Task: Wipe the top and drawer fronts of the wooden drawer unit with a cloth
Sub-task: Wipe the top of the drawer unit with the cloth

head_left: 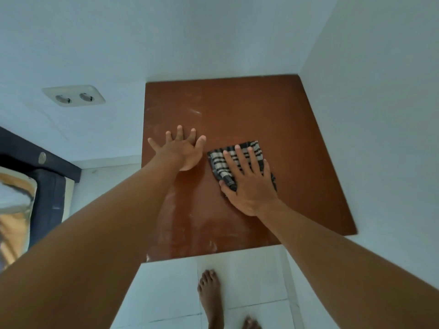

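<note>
I see my right hand [247, 184] pressed flat on the striped cloth [234, 162] mid-top of the wooden drawer unit [297, 138]; left hand [181, 150] splayed, empty. Dusty streaks remain left and near; drawer fronts hidden, presumably unwiped

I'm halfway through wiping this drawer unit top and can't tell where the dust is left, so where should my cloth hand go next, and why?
Probably slide the right hand, pressing the checked cloth flat, toward the near left part of the wooden top. Pale streaks and smears show there and along the left edge, while the right side looks cleaner. The left hand rests spread on that side, so it may need lifting first.
</note>
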### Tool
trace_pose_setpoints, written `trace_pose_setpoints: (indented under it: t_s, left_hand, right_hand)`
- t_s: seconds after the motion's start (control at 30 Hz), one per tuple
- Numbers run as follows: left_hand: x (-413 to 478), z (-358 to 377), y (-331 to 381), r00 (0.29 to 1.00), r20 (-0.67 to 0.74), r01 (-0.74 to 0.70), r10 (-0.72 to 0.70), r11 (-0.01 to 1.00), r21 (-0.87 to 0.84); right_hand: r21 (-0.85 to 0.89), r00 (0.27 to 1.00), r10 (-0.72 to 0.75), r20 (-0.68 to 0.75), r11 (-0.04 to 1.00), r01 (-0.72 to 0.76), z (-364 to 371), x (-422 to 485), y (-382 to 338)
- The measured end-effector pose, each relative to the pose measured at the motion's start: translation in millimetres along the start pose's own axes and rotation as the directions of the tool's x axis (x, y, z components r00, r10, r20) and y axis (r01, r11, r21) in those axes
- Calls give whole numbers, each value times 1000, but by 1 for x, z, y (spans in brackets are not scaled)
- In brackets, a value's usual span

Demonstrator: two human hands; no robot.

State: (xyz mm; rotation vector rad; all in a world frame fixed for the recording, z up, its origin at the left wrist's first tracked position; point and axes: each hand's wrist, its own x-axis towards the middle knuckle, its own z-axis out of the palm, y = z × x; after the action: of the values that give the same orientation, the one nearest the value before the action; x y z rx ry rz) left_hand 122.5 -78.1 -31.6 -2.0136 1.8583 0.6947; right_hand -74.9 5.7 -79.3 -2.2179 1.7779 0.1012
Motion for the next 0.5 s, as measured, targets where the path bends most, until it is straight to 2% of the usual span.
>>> trace_pose_setpoints:
  t_s: [0.2,0.5]
  left_hand:
    - [-48,34,-7,999,-42,-16,17,1000,14]
    - [-111,77,-33,996,-78,48,-51,998,-33]
  right_hand:
    - [-20,997,-36,-63,999,35,25,-83,1]
    - [-51,989,-123,-80,992,119,47,-175,8]
